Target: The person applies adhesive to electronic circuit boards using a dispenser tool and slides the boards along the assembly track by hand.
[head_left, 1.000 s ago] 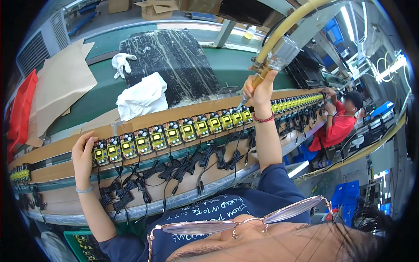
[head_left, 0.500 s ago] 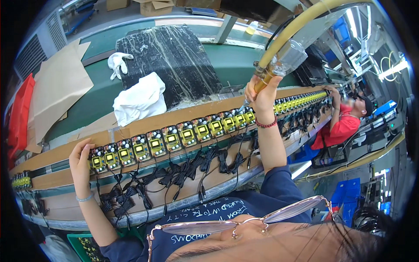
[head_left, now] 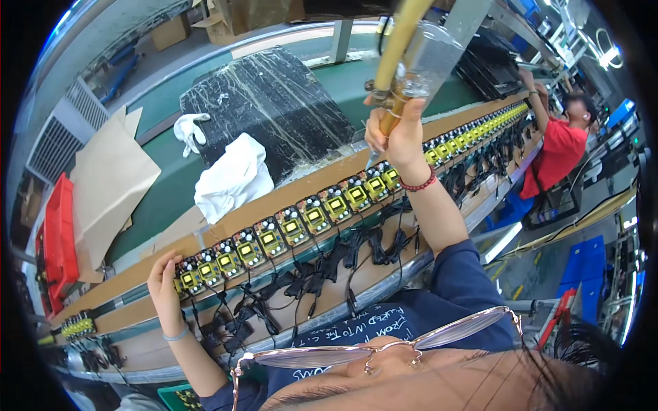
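Note:
A long row of small circuit boards (head_left: 291, 228) with yellow transformers runs across the bench on a brown board strip. My right hand (head_left: 401, 137) is closed around a glue gun (head_left: 389, 122), fed by a thick yellow hose (head_left: 406, 38). Its nozzle (head_left: 371, 159) points down at the far edge of the row, right of the middle. At the row's left end, my left hand (head_left: 164, 284) has its bent fingers against the end circuit board (head_left: 187, 279); the thumb is hidden. Black cable bundles (head_left: 329, 264) hang from the boards on my side.
Beyond the row lie a white cloth (head_left: 233, 178), a white glove (head_left: 190, 133) and a streaked black board (head_left: 267, 103). Cardboard sheets (head_left: 113, 185) and a red bin (head_left: 58, 240) are at left. A co-worker in red (head_left: 558, 161) reaches to the row's far right end.
The view has turned, so the bench sits further right in it. My right hand has brought the glue gun a little left along the row. My left hand stays at the end board.

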Demonstrator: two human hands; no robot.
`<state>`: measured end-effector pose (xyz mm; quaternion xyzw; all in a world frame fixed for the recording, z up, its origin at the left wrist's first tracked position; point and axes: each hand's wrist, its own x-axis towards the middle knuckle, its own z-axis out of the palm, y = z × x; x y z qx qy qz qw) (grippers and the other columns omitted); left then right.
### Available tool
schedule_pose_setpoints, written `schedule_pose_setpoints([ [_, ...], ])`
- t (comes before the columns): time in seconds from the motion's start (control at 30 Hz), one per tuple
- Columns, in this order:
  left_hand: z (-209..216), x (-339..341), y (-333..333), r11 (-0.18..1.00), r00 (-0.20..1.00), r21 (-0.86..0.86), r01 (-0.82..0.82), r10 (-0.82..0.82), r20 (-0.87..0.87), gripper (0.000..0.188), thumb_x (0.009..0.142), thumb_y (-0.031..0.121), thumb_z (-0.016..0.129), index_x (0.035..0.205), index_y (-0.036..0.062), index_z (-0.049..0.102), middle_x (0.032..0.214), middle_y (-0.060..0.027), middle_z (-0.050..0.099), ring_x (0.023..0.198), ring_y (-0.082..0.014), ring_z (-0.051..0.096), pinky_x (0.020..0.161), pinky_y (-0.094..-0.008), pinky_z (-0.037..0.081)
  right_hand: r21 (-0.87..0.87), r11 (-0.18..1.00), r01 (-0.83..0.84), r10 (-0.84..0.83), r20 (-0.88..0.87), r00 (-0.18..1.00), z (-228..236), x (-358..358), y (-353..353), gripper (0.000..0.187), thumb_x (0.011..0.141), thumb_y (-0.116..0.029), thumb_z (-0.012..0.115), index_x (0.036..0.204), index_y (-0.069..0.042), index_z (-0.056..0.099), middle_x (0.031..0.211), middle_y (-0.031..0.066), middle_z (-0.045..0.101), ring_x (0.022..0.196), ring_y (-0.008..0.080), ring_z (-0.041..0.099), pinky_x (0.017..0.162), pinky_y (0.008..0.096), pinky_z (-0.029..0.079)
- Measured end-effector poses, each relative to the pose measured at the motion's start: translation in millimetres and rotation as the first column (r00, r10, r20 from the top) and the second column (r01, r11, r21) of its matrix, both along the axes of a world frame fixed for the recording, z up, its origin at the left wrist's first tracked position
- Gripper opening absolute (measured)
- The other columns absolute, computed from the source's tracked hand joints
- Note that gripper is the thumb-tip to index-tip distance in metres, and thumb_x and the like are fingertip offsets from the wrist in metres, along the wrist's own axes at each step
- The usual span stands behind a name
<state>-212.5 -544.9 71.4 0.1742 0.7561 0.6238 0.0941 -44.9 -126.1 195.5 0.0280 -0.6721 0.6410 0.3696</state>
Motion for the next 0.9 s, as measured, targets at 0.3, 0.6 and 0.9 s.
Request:
schedule_pose_setpoints([
  [0.3,-3,-2,2,0.999,0.999,0.01,0.04,-0.04,-0.029,0.026,0.092,0.012,0.05,0.108,-0.005,0.06,0.099,-0.01,0.064,0.093,-0.0149,0.057,0.087,-0.0264,0.042,0.089,0.992,0.087,-0.093,0.067,0.993,-9,-10,-6,0.065,0.088,-0.066,0.032,0.074,-0.004,0.045,0.046,0.0006,0.04,0.039,0.0078,0.04,0.038,0.0217,0.033],
  [0.6,-3,1,0,0.999,1.0,0.015,0.028,-0.028,-0.011,0.026,0.093,0.013,0.05,0.108,-0.0053,0.06,0.1,-0.0102,0.064,0.095,-0.0149,0.057,0.088,-0.0263,0.041,0.0,0.996,0.093,-0.093,0.094,0.991,-4,-9,-11,0.066,0.088,-0.067,0.032,0.075,-0.004,0.046,0.046,0.0007,0.04,0.038,0.0082,0.04,0.036,0.0224,0.032],
  [0.9,-1,2,1,0.999,1.0,0.016,0.028,-0.028,-0.004,0.025,0.093,0.011,0.05,0.109,-0.0053,0.059,0.1,-0.0104,0.064,0.096,-0.0145,0.057,0.088,-0.026,0.041,0.033,0.995,0.099,-0.102,0.109,0.989,-4,-9,-10,0.07,0.086,-0.07,0.031,0.075,-0.003,0.047,0.045,0.0005,0.039,0.036,0.0083,0.039,0.036,0.0225,0.031],
])
